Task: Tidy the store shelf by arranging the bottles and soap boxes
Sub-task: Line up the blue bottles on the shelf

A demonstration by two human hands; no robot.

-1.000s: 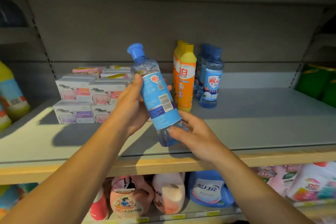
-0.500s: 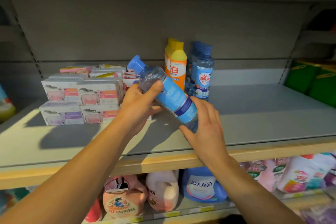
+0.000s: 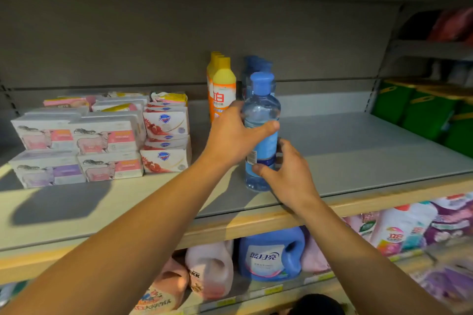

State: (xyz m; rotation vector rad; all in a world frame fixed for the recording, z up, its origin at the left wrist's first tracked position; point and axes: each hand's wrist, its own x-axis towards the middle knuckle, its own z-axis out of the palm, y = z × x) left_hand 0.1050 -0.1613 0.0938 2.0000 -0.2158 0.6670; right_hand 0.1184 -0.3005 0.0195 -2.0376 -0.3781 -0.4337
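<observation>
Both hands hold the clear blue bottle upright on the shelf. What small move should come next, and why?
Probably slide the clear blue bottle back toward the blue bottles behind it, then let go. It stands upright near the shelf front edge, held by the left hand and the right hand.

Retail shop aisle, metal shelving (image 3: 358, 146), stacked soap boxes (image 3: 107, 135), detergent jugs (image 3: 268, 256), probably price tags (image 3: 273, 290)

Head camera looks forward and down (close) at the shelf (image 3: 358, 156).
</observation>
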